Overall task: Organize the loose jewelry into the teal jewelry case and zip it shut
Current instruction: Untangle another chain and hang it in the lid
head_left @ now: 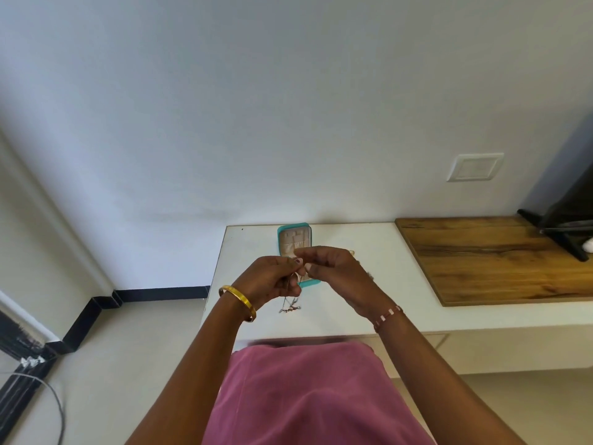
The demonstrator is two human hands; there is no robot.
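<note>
The teal jewelry case [293,239] lies open on the white table [369,252], its beige lining facing up; its near half is hidden behind my hands. My left hand [272,279] and my right hand [333,271] meet just above the case, and each pinches a thin chain necklace [290,305] whose loose end hangs down to the tabletop. A small gold piece [352,252] peeks out on the table behind my right hand.
A wooden board [491,258] covers the right part of the table, with a dark stand [558,232] on its far end. The wall is directly behind the table. Floor and a cable [56,399] lie to the left.
</note>
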